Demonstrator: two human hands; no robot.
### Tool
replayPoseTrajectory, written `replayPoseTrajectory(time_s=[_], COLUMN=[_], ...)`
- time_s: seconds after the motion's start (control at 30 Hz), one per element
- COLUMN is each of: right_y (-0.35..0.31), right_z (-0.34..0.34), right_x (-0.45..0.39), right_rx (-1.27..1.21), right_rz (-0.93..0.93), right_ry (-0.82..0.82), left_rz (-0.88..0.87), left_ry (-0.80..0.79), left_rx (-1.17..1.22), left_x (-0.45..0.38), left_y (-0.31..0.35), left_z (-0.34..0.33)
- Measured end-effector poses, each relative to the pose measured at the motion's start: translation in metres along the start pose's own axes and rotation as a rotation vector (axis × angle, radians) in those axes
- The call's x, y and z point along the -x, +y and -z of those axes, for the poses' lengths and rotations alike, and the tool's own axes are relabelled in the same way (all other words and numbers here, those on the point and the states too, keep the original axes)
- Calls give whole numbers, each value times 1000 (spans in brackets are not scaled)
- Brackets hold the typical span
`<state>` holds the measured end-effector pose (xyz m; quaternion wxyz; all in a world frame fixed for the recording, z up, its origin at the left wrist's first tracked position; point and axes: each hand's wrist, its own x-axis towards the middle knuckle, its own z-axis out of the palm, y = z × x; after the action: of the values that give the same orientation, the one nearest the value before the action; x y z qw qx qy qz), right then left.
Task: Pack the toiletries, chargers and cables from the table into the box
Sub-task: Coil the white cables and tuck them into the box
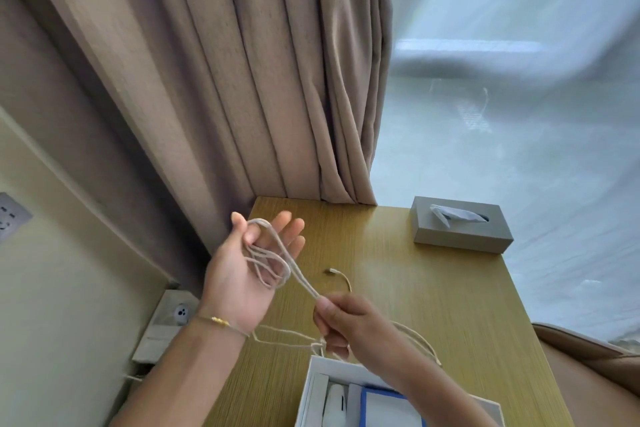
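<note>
A beige braided cable is looped several times over my left hand, which is raised palm up above the table's left edge with fingers spread and nearly straight. My right hand pinches the cable strands just right of the loops, above the table. More cable hangs below and trails to the right; one connector end sticks out above the wooden table. A white box sits open at the near edge, holding white items and a blue-edged white item.
A grey tissue box stands at the table's far right corner. Brown curtains hang behind the table, with a sheer curtain to the right. Wall sockets sit left of the table. A tan chair arm lies at the right.
</note>
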<state>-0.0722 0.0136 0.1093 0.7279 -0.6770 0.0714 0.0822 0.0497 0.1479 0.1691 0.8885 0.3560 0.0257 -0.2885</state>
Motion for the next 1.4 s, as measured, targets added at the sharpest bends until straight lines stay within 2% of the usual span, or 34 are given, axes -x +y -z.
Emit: replayPoseTrajectory(time_s=[0.07, 0.17, 0.23, 0.3, 0.37, 0.43, 0.53, 0.6, 0.67, 0.73, 0.8, 0.87, 1.03, 1.1, 1.17, 1.27, 1.33, 1.4], right_y=[11, 15, 7, -7, -22, -33, -41, -42, -42, -42, -41, -40, -21, -12, -5, -2, -3, -7], right_z=[5, 15, 18, 20, 22, 26, 36, 42, 44, 43, 41, 41, 27, 20, 17, 18, 20, 21], right_x=[2, 5, 6, 4, 3, 3, 4, 3, 1, -1, -1, 0, -1, -1, 1, 6, 9, 11], right_rx=[22, 135, 153, 130, 211, 358, 399, 336, 261, 217, 186, 139, 65, 31, 44, 89, 149, 218], right_rz=[-40, -52, -24, 22, 70, 110, 160, 187, 194, 195, 193, 185, 114, 53, -2, -76, -138, -179], right_ry=[19, 62, 74, 74, 72, 68, 75, 74, 73, 67, 65, 67, 31, -27, -64, -91, -121, -147], left_rz=[-49, -388, -506, -394, -301, -187, -66, -112, -241, -384, -417, -327, -70, -55, -128, -363, -519, -653], left_ry=[52, 90, -97, -366, -531, -601, -606, -558, -463, -293, -115, -26, -22, 17, 64, 113, 58, -83], left_rx=[-99, -719, -1090, -1418, -1650, -1625, -1391, -1296, -1231, -1164, -1007, -779, -185, -44, -142, -629, -995, -1301], left_x=[-4, -6, -3, 5, 13, 18, 20, 22, 24, 20, 13, 6, -1, -6, -11, -14, -11, -7], left_y=[8, 6, -5, -20, -34, -38, -26, -17, -15, -16, -15, -11, -6, -5, -2, -2, -7, -15], left_z=[-1, 10, 21, 33, 39, 38, 32, 29, 23, 18, 15, 14, 5, 1, 2, 13, 24, 35])
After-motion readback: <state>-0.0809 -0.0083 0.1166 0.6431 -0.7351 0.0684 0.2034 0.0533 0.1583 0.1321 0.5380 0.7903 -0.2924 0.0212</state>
